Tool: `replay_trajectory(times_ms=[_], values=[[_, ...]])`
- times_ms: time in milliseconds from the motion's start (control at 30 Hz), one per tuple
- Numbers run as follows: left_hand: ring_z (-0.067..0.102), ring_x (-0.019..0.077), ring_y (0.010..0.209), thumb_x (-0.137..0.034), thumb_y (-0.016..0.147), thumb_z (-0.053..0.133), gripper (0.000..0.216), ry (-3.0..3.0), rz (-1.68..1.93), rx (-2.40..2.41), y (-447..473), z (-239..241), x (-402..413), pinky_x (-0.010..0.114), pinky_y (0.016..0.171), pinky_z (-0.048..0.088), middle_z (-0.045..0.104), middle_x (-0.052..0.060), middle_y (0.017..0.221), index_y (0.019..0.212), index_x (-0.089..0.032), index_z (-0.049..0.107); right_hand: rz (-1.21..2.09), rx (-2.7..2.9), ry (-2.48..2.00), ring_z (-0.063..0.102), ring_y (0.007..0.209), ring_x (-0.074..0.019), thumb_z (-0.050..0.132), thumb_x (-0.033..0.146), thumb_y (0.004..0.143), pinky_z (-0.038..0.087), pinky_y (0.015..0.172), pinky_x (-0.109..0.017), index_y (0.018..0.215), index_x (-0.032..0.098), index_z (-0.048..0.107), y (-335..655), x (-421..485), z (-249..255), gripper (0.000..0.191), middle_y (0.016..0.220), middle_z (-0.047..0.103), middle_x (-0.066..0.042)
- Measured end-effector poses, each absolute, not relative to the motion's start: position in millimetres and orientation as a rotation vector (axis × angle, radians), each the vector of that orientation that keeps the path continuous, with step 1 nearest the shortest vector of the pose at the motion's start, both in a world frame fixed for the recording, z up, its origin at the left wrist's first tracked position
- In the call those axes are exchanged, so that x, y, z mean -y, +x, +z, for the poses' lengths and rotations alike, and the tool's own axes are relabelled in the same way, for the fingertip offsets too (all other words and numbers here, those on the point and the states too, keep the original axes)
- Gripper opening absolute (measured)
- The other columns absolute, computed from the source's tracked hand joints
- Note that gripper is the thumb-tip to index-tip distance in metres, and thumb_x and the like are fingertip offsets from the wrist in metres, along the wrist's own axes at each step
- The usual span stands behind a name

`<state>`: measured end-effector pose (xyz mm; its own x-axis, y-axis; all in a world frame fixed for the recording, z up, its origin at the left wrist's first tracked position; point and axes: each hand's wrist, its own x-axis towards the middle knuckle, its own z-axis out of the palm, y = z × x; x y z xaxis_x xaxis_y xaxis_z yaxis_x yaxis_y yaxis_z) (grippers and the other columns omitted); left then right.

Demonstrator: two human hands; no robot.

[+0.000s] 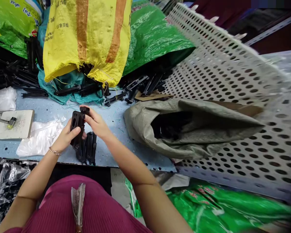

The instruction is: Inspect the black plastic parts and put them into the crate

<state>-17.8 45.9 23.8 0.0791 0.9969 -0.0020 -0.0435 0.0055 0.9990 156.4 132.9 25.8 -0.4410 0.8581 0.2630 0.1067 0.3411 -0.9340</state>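
Observation:
Between my hands, above the blue tabletop (111, 123), is a black slotted plastic part (78, 121). My left hand (67, 134) is closed around its lower left side, the thumb across its front. At its upper right, my right hand (95, 122) pinches a small black piece (84, 111) against or close to the part's top; I cannot tell whether the two are joined. Just below my hands, several long black plastic parts (91, 147) lie side by side near the table's front edge. A stack of clear plastic bags (42, 137) lies left of my left hand.
A yellow woven sack (99, 35) and a green sack (155, 38) spill black parts at the back. To the right, a grey sack (140, 119) gapes beside a white perforated panel (232, 71). A brush (11, 122) rests on a pale block (19, 129) at left.

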Motion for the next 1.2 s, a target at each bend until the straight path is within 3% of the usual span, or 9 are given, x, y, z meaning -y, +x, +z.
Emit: replay_trajectory(times_ms=[100,267,400,533,700,867,967,1100,1200], values=[[0.066,0.0156,0.076,-0.055,0.089,0.066,0.063,0.999,1.126,-1.089,-6.8,25.6,-45.3,0.03,0.068,0.056,0.067,0.012,0.119,0.139,-0.021,0.05,0.938,1.695,-1.046,0.061,0.09,-0.0206,0.037,0.063,0.101,0.051,0.079,-0.035,0.114,0.025,0.062,154.6,-109.1,25.6,0.048,0.103,0.065,-0.007],[0.059,0.0133,0.071,-0.05,0.085,0.073,0.064,1.041,1.212,-1.205,0.6,8.9,-37.7,0.027,0.066,0.052,0.065,0.004,0.101,0.14,-0.024,0.051,1.184,1.64,-1.124,0.045,0.06,-0.0145,0.046,0.072,0.093,0.041,0.061,-0.029,0.073,0.024,0.05,148.3,-106.6,23.4,0.053,0.064,0.047,0.002],[0.057,0.0112,0.068,-0.05,0.084,0.074,0.061,0.941,1.278,-1.241,-3.6,7.6,-38.1,0.024,0.062,0.05,0.064,0.002,0.098,0.135,-0.025,0.052,1.547,1.6,-1.042,0.04,0.052,-0.0138,0.032,0.069,0.099,0.037,0.052,-0.027,0.074,0.024,0.049,145.6,-92.7,14.9,0.055,0.059,0.044,0.003],[0.056,0.0091,0.062,-0.052,0.084,0.072,0.057,0.788,1.267,-1.243,-8.3,13.0,-40.5,0.023,0.056,0.049,0.062,0.001,0.097,0.13,-0.025,0.051,1.024,2.146,-0.955,0.058,0.079,-0.022,0.042,0.056,0.101,0.046,0.075,-0.036,0.084,0.022,0.058,145.0,-49.3,-0.8,0.041,0.081,0.062,-0.007],[0.069,0.0219,0.093,-0.055,0.088,0.066,0.07,0.983,1.285,-1.545,-21.6,-8.7,-34.8,0.037,0.082,0.058,0.064,0.009,0.111,0.143,-0.022,0.039,0.841,2.461,-0.947,0.06,0.076,-0.0201,0.038,0.042,0.106,0.042,0.069,-0.032,0.085,0.022,0.058,141.3,-42.0,-13.4,0.036,0.082,0.066,-0.005],[0.053,0.0304,0.135,-0.052,0.096,0.055,0.058,1.157,1.12,-1.724,-27.0,-56.9,-13.3,0.052,0.119,0.037,0.056,0.016,0.141,0.143,-0.02,0.045,0.541,2.16,-1.556,0.059,0.088,-0.0206,0.045,0.023,0.104,0.044,0.076,-0.033,0.098,0.021,0.064,178.2,-156.4,-10.7,0.019,0.097,0.069,-0.006],[0.041,0.0305,0.146,-0.046,0.098,0.05,0.051,1.339,1.079,-1.763,-14.6,-78.9,-2.8,0.053,0.126,0.028,0.047,0.016,0.153,0.142,-0.019,0.051,0.362,1.958,-1.76,0.05,0.117,-0.0261,0.04,0.007,0.1,0.039,0.094,-0.044,0.106,0.015,0.065,211.8,-229.1,-10.3,0.027,0.127,0.062,-0.021],[0.039,0.03,0.148,-0.04,0.098,0.048,0.05,1.494,1.07,-1.763,-9.7,-83.5,1.0,0.054,0.126,0.028,0.044,0.017,0.154,0.143,-0.018,0.052,0.308,1.914,-1.769,0.048,0.121,-0.0268,0.05,0.006,0.097,0.03,0.104,-0.05,0.085,0.013,0.064,242.6,-261.2,-5.1,0.02,0.113,0.066,-0.025],[0.043,0.0283,0.144,-0.042,0.098,0.051,0.051,1.499,1.104,-1.675,-14.9,-68.4,-1.3,0.053,0.123,0.033,0.048,0.016,0.149,0.144,-0.02,0.051,0.387,1.868,-1.661,0.056,0.106,-0.0285,0.059,0.021,0.096,0.039,0.098,-0.049,0.086,0.017,0.062,251.8,-236.2,5.4,0.012,0.103,0.067,-0.021]])
